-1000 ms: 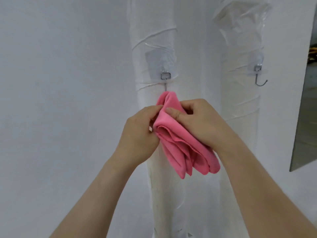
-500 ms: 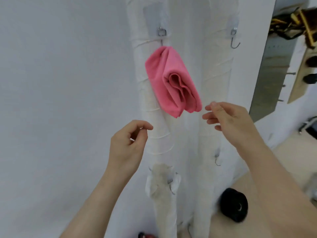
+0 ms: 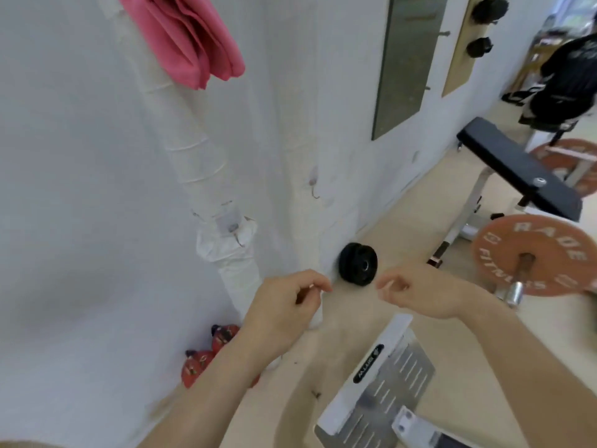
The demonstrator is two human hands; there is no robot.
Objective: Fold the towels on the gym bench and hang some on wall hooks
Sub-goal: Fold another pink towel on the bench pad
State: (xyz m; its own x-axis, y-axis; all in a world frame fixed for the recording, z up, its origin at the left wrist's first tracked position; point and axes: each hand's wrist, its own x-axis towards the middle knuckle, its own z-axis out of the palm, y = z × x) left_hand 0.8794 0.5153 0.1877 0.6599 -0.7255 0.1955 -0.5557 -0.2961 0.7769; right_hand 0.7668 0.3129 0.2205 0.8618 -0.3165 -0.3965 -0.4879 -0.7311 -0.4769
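A folded pink towel [image 3: 190, 37] hangs high on the white wrapped pillar [image 3: 193, 150] at the top left; its hook is out of frame. Far below it, my left hand [image 3: 284, 305] is empty, fingers loosely curled. My right hand [image 3: 416, 292] is level with it to the right, also empty with fingers loosely bent. A bare metal hook [image 3: 314, 189] sticks out of the wrapped wall, and another hook [image 3: 237, 236] sits lower on the pillar. A black padded gym bench [image 3: 517, 169] stands at the right.
A black weight plate [image 3: 358, 265] leans at the wall's foot. An orange barbell plate [image 3: 536, 257] lies at the right. Red kettlebells [image 3: 206, 357] sit by the pillar's base. A metal footplate [image 3: 384, 383] is below my hands. A person in black [image 3: 565, 76] sits far right.
Both hands let go of the pink towel, which stays hanging on the pillar. My hands dropped down and my view swung down and right toward the floor.
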